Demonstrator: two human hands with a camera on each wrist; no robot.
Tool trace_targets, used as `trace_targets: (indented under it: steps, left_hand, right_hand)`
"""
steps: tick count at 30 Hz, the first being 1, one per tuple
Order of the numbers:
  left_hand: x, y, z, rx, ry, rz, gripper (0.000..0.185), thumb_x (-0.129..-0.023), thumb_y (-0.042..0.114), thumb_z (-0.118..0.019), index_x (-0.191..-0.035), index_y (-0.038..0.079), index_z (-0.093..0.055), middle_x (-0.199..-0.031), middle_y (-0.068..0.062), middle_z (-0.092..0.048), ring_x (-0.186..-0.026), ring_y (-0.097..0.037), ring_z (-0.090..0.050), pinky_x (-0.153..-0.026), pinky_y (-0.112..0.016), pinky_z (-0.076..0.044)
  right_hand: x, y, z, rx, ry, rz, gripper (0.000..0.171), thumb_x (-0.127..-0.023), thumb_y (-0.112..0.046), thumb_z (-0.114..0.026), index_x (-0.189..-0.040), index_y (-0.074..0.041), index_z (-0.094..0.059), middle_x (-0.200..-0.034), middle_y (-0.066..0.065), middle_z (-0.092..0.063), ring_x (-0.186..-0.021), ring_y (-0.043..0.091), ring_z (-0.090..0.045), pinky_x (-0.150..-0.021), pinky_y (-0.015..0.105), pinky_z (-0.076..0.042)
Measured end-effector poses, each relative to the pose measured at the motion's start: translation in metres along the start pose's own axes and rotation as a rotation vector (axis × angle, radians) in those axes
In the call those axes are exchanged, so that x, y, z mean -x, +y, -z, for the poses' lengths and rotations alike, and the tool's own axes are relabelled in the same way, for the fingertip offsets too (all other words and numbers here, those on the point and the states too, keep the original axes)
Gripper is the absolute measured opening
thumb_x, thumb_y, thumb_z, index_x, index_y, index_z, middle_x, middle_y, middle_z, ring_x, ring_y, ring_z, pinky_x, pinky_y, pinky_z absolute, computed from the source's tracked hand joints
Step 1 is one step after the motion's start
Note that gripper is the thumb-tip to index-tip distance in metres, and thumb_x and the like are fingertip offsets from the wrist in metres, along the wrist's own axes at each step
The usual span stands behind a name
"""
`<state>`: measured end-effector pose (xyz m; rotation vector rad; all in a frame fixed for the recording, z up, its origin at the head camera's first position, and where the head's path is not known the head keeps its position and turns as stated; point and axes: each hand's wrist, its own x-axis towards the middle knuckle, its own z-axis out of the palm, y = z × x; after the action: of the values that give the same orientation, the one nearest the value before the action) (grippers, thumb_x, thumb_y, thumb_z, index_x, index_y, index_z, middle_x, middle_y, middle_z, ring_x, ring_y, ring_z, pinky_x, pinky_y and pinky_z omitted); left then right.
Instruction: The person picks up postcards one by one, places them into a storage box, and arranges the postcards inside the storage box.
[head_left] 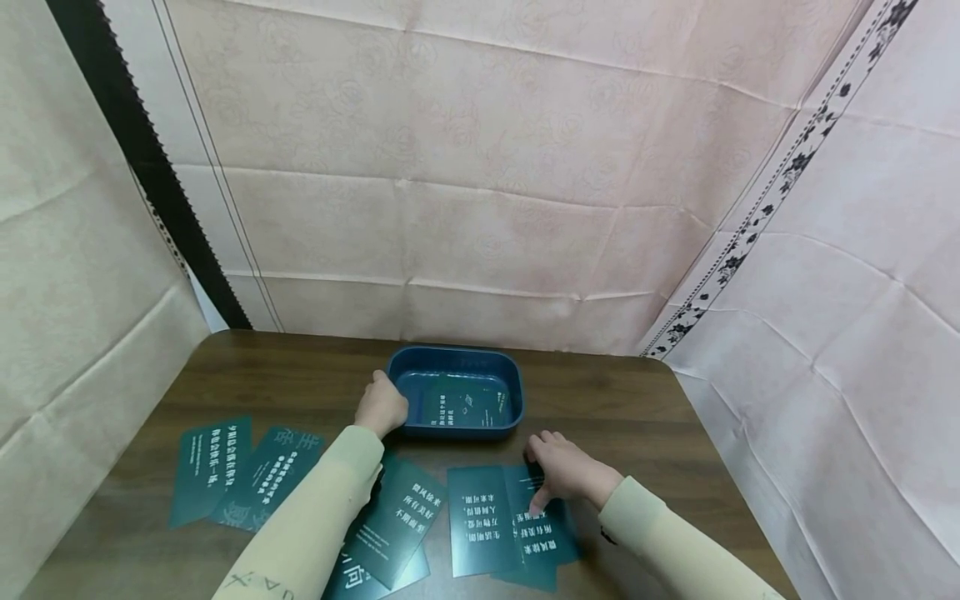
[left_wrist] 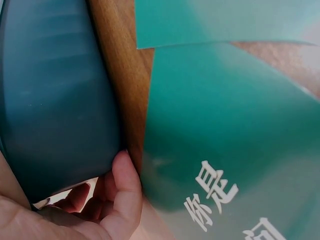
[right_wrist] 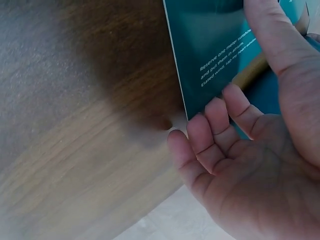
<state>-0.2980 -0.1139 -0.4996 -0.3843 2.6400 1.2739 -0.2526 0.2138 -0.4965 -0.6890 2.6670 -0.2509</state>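
Observation:
A dark blue tray (head_left: 480, 360) stands at the middle of the wooden table, with a green card (head_left: 463, 408) lying inside it. My left hand (head_left: 384, 403) grips the tray's near left corner. In the left wrist view the thumb (left_wrist: 126, 187) lies against the tray wall (left_wrist: 55, 100), beside a green card (left_wrist: 225, 145). My right hand (head_left: 551, 471) rests on overlapping green cards (head_left: 517, 521) in front of the tray. In the right wrist view the thumb (right_wrist: 272, 35) lies on a card (right_wrist: 210, 55), with the curled fingers (right_wrist: 215, 130) at its edge.
More green cards with white text lie at the left (head_left: 210, 467) and under my left forearm (head_left: 397, 525). The table (head_left: 637, 417) is rounded at its corners. Pink cloth walls (head_left: 487, 167) close in the back and both sides.

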Motion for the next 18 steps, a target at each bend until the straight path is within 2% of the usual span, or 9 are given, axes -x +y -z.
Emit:
trace_targets:
  steps: [13, 18]
  left_hand:
    - [-0.001, -0.001, 0.000, -0.003, 0.004, -0.001, 0.064, -0.098, 0.012, -0.049, -0.146, -0.004, -0.011, -0.130, -0.030, -0.043, -0.103, -0.040, -0.050, -0.091, -0.059, -0.043]
    - [-0.001, -0.001, 0.000, -0.010, 0.003, -0.005, 0.064, -0.098, 0.012, -0.048, -0.146, -0.005, -0.011, -0.130, -0.030, -0.043, -0.103, -0.040, -0.051, -0.091, -0.058, -0.043]
  right_hand:
    - [0.008, 0.014, 0.009, -0.039, 0.036, -0.057, 0.059, -0.061, -0.037, -0.091, -0.105, -0.010, -0.062, -0.096, 0.002, -0.050, -0.088, 0.020, -0.046, -0.081, 0.041, -0.047]
    - [0.011, 0.023, 0.018, -0.092, 0.055, -0.062, 0.051, -0.064, -0.031, -0.090, -0.100, -0.009, -0.061, -0.093, 0.003, -0.054, -0.083, 0.019, -0.048, -0.077, 0.040, -0.048]
